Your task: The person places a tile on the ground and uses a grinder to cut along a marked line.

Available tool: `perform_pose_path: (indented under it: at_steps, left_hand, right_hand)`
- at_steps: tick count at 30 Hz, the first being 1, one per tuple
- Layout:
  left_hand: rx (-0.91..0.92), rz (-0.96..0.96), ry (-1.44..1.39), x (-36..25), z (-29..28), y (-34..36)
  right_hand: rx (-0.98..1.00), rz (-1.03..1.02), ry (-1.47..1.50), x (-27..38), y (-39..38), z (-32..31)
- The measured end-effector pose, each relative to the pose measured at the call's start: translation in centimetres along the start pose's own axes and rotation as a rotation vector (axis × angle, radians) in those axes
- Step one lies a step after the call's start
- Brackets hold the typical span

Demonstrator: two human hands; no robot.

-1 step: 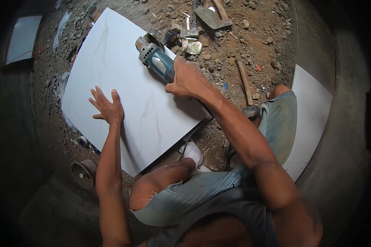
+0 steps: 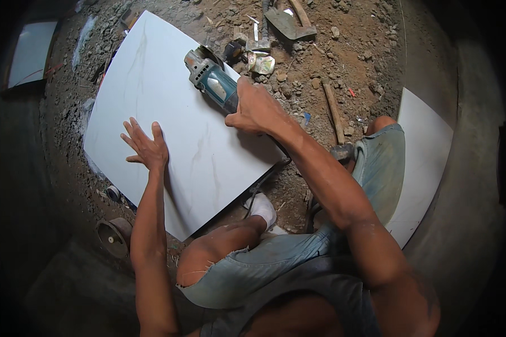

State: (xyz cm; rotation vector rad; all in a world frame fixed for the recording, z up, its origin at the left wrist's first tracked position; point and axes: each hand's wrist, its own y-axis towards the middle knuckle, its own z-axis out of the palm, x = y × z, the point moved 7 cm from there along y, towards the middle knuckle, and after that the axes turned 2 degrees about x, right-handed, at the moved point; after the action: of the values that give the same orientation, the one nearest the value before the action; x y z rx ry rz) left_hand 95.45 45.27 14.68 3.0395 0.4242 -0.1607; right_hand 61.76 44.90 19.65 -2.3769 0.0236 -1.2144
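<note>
A large white tile (image 2: 180,129) with faint grey veining lies in front of me on the rough ground. My left hand (image 2: 146,145) rests on its left part, fingers spread. In my right hand (image 2: 257,108) is a teal angle grinder (image 2: 215,81), gripped round its dark rear body. The grinder's metal head and guard are at the tile's far right edge; the disc is mostly hidden by the guard. A dark cord (image 2: 280,147) runs from under my right wrist, past the tile's near corner.
Beyond the tile are a trowel-like blade (image 2: 289,23), a hammer (image 2: 334,115) with a wooden handle, and a crumpled packet (image 2: 262,63) on stony soil. Another white tile (image 2: 424,146) stands at the right. A round metal wheel (image 2: 113,238) lies by my left forearm; my sock-clad foot (image 2: 262,209) is near the tile.
</note>
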Motion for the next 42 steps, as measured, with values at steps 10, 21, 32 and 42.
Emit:
perform_pose_path:
  at_steps: [10,21,32,42]
  left_hand:
    - [0.027,-0.013,-0.015,-0.3,0.0,-0.3]
    - [0.024,-0.008,-0.019,-0.5,0.0,-0.3]
    - [0.018,-0.003,-0.009,-0.1,0.0,-0.1]
    - [0.011,0.001,-0.012,0.0,0.0,-0.1]
  right_hand:
    - [-0.003,0.016,-0.002,-0.1,-0.6,-0.4]
    - [0.0,0.01,0.012,-0.7,-1.0,-0.1]
    - [0.013,0.025,0.021,-1.2,-1.2,0.2]
    - [0.001,0.039,0.012,-1.5,-1.5,0.2]
